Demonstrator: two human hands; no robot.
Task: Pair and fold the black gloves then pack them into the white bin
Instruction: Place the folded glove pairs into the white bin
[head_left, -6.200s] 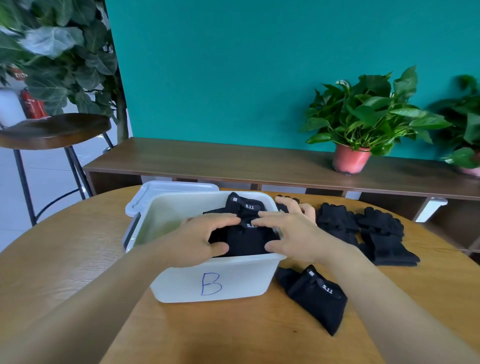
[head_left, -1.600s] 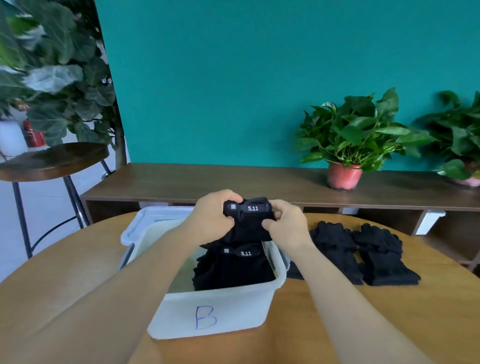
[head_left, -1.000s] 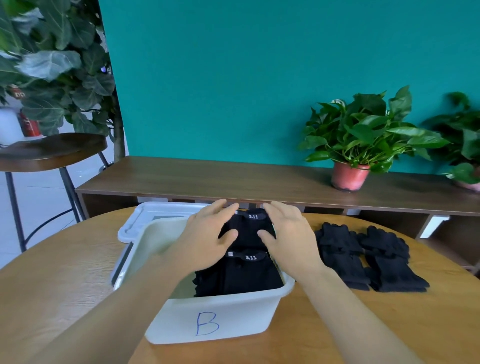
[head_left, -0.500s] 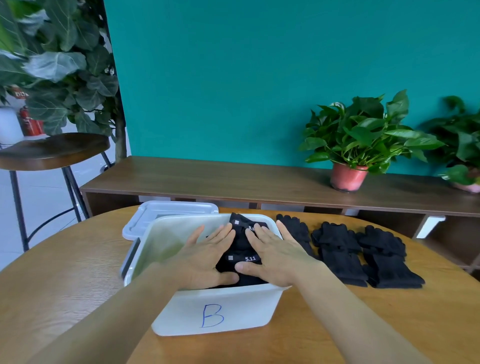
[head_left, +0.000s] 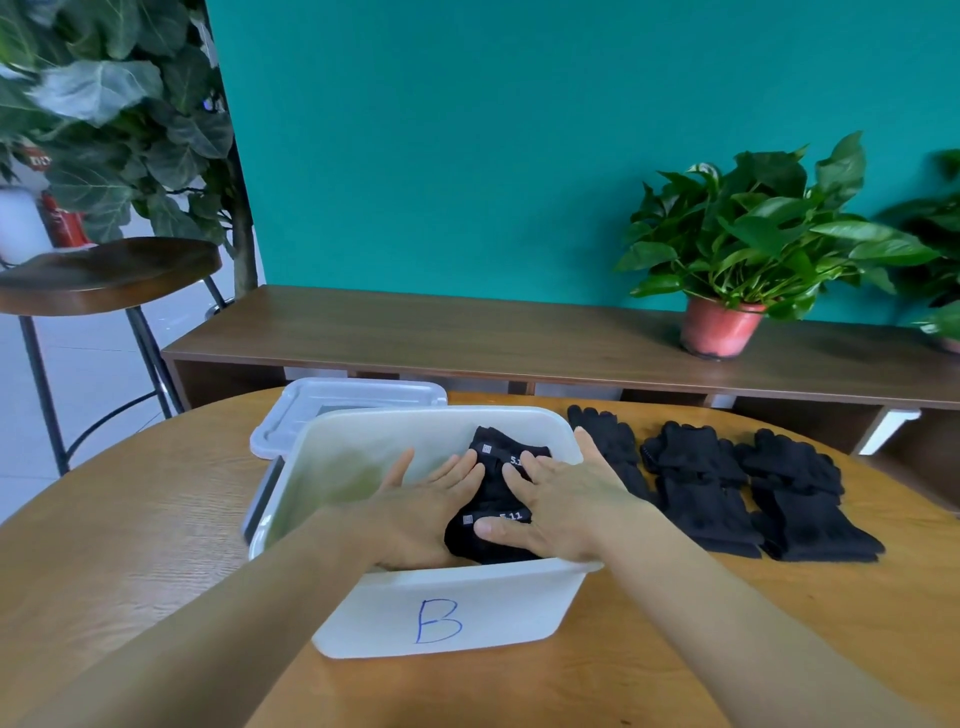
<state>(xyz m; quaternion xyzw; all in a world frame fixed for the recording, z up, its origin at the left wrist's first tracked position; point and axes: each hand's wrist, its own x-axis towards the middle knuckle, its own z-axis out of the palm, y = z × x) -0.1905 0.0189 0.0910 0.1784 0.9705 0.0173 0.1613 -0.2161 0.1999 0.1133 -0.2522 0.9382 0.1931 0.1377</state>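
A white bin (head_left: 441, 608) marked "B" stands on the round wooden table. Folded black gloves (head_left: 493, 493) with white "5.11" labels lie stacked in its right half. My left hand (head_left: 421, 514) and my right hand (head_left: 561, 504) lie flat on the stack with straight fingers, pressing it down. Right of the bin, several more black gloves (head_left: 696, 483) lie in a row on the table, the nearest one partly hidden behind my right hand.
The bin's white lid (head_left: 337, 405) lies just behind the bin. A low wooden shelf (head_left: 467, 332) with a potted plant (head_left: 727, 249) runs along the teal wall. A bar stool (head_left: 98, 275) and a leafy tree stand at left.
Both hands carried a folded glove pair down into the bin, let go of it and flattened onto the stack. In the last half second they have hardly moved.
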